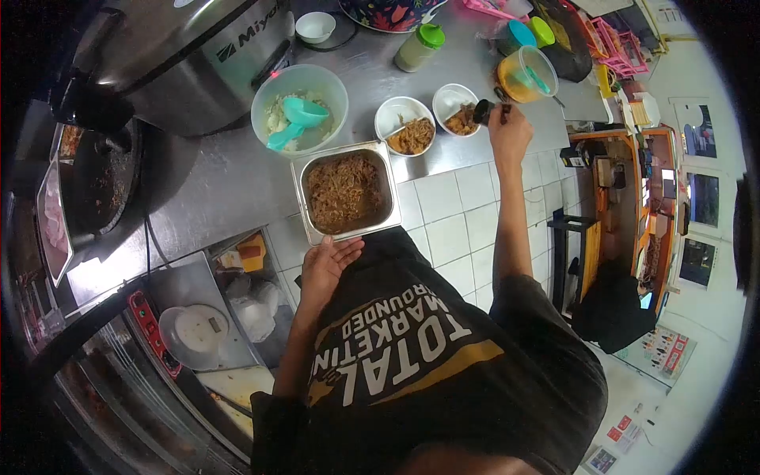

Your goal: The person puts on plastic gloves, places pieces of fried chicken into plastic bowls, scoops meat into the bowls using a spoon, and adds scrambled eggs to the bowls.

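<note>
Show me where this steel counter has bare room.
The widest bare patch of counter lies between the big cooker and the steel pan. A smaller one sits between the rice tub and the green-lidded bottle. It is crowded around the clear container, with cups behind and the right hand in front.

Square-shouldered metal pan (pixel 395 190), open and upright, holding a broad mass of shredded brown food (pixel 344 192); it lies across the front edge of the worktop, partly beyond it. Left white bowl (pixel 387 119), round and upright on the worktop, with shredded brown food to one side and its white interior exposed. Right white bowl (pixel 448 98), similar, just beside it, partly filled. Black utensil (pixel 482 112), its dark end at the right bowl's rim; contact cannot be determined
</note>
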